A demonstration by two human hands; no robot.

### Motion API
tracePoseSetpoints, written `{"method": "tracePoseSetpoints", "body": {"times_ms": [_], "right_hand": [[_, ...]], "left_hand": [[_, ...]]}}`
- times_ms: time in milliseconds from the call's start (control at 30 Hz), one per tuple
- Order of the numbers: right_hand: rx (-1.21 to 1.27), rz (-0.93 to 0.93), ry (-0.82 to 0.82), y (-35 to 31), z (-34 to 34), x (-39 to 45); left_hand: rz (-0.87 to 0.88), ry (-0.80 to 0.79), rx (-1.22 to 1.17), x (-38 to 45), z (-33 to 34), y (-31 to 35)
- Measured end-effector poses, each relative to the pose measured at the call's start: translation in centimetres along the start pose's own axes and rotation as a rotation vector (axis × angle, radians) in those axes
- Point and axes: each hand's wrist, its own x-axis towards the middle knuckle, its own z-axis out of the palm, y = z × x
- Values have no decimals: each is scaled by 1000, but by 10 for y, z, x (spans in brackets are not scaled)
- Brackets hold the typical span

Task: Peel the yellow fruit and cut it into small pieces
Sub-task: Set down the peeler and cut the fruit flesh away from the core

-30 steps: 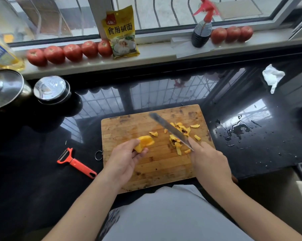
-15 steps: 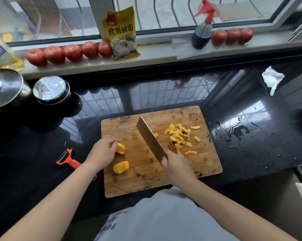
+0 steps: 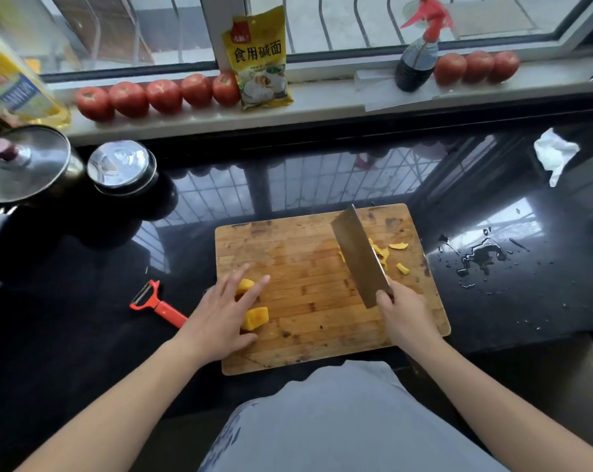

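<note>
Two chunks of peeled yellow fruit lie on the left part of the wooden cutting board (image 3: 308, 260): a small piece (image 3: 245, 285) under my fingers and a bigger piece (image 3: 256, 316) by my palm. My left hand (image 3: 225, 310) rests over them with its fingers straight and spread. My right hand (image 3: 404, 315) grips the handle of a cleaver (image 3: 358, 255), whose blade is raised and points away over the board's right half. Yellow peel scraps (image 3: 389, 255) lie beyond the blade, partly hidden by it.
An orange peeler (image 3: 159, 304) lies on the black counter left of the board. Two lidded metal pots (image 3: 121, 166) stand at the far left. Water is spilled (image 3: 482, 255) right of the board, with a crumpled tissue (image 3: 554, 155) farther back. Tomatoes, a yellow packet and a spray bottle line the windowsill.
My left hand has let go of the fruit piece and now lies flat over both chunks. My right hand has swung the cleaver rightward, over the peel scraps.
</note>
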Motion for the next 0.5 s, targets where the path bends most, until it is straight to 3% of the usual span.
{"method": "tracePoseSetpoints", "body": {"times_ms": [167, 500], "right_hand": [[109, -16, 75, 1, -7, -21], [212, 162, 146, 19, -11, -48]], "left_hand": [[-8, 79, -10, 6, 2, -7], [-38, 268, 78, 38, 17, 0]]}}
